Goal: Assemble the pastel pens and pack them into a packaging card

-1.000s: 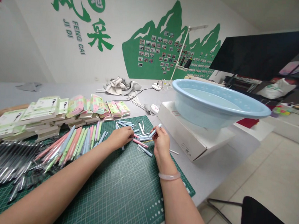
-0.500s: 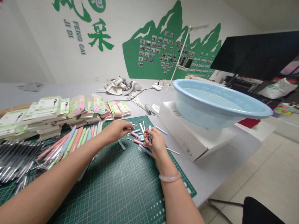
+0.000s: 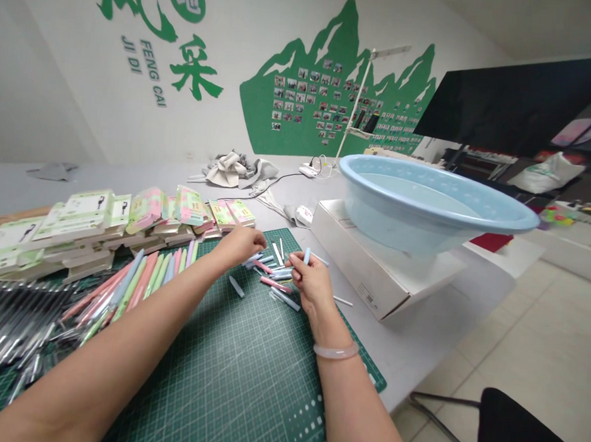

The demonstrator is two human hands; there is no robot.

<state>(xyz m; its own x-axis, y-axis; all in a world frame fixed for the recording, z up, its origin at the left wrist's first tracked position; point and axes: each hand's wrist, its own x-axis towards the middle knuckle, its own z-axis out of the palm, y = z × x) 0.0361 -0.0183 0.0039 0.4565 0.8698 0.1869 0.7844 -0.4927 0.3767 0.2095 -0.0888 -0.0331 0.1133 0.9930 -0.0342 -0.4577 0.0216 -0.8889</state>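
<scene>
My right hand [image 3: 312,280] pinches a short light blue pen barrel [image 3: 306,256] upright between its fingers. My left hand [image 3: 238,245] hangs just left of a loose heap of pastel pen parts [image 3: 272,273], with nothing visible in its fingers. The heap lies on a green cutting mat [image 3: 216,376]. Left of it, a row of long pastel pens [image 3: 141,285] fans out under my left forearm. Behind them stand stacks of pens in green-and-white packaging [image 3: 85,215]. Clear-wrapped dark pens [image 3: 9,317] lie at the far left. A pale bangle [image 3: 335,351] circles my right wrist.
A light blue basin holding water [image 3: 417,202] sits on a white cardboard box [image 3: 373,266] right of the mat. Crumpled cloth [image 3: 233,170] and a power strip [image 3: 308,172] lie at the table's back. A dark chair [image 3: 528,428] stands below the table's right edge.
My left hand has moved left, away from the pen parts. My right hand has shifted slightly left, with the light blue barrel still upright in its fingers.
</scene>
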